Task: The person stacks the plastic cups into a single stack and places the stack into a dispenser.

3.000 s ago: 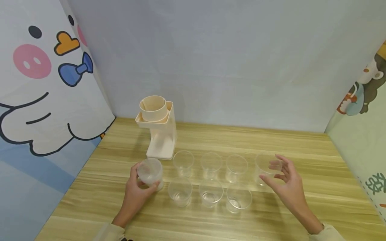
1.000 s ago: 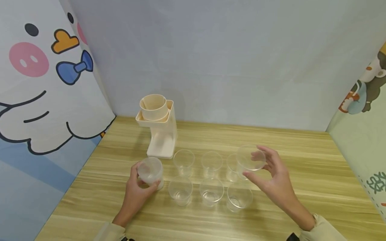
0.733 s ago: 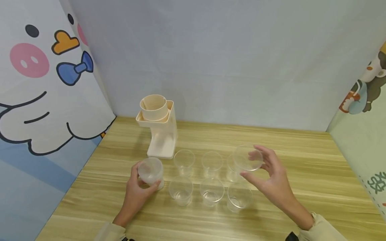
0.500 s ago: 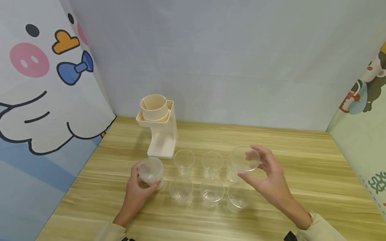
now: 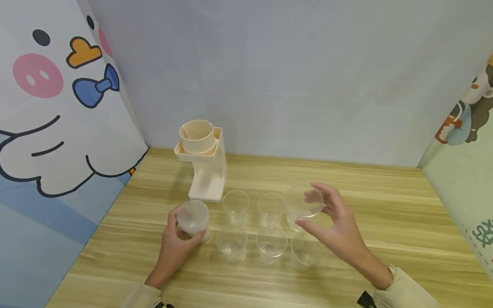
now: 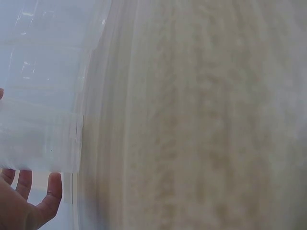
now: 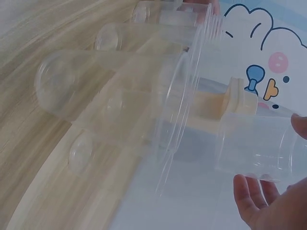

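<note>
My left hand [image 5: 175,244] grips a cloudy plastic cup stack [image 5: 192,218] on the table's left; several close-set rims show on this stack [image 6: 41,141] in the left wrist view. With thumb and fingers, my right hand [image 5: 340,226] holds a clear plastic cup [image 5: 304,201] by its side, raised over the back row's right-hand cup [image 5: 295,222] and overlapping it in the head view. In the right wrist view this held cup [image 7: 254,146] is see-through. Between my hands, clear cups stand upright in two rows, among them a front-middle cup [image 5: 271,244] and a back-left cup [image 5: 236,207].
A cream stand [image 5: 208,175] with a round holder [image 5: 197,137] on top rises behind the stack, at the back left of the wooden table [image 5: 369,188]. A pale cloth wall [image 5: 292,85] closes off the back, and cartoon-printed sheets [image 5: 73,128] flank the sides.
My right hand has lifted the cup from the right end of the back row and carried it left, over the neighbouring cup. The left hand keeps its grip on the stack in place.
</note>
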`<state>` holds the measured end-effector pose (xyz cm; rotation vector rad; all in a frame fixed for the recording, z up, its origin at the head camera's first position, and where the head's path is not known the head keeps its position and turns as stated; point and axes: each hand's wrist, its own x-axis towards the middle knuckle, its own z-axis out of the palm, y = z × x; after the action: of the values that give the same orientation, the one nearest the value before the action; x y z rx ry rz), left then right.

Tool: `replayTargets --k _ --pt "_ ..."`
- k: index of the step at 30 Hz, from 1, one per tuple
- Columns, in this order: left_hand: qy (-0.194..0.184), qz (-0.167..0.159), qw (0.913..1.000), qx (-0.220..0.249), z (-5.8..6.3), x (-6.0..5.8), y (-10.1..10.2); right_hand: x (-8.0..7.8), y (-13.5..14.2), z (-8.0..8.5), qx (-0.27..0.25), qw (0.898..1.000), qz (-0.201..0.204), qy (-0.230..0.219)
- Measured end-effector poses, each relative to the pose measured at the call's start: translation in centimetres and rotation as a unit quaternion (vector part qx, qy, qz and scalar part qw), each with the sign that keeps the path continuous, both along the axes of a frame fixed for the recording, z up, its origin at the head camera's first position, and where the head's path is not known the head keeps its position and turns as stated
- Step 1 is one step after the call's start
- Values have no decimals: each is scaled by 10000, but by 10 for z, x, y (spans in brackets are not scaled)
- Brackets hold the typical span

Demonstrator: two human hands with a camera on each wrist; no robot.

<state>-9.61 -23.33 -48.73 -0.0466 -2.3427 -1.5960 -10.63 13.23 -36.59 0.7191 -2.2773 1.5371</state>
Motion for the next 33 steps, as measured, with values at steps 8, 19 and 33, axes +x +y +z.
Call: replayTargets --k 8,19,33 --pt "28 0 10000 -44 0 -1 0 -1 -9 4 -1 9997 210 -87" --pt "50 0 10000 -3 5 1 2 0 -26 14 175 9989 415 -158" --pt "5 13 10000 30 -1 -1 0 -6 -42 20 -17 9969 687 -394"
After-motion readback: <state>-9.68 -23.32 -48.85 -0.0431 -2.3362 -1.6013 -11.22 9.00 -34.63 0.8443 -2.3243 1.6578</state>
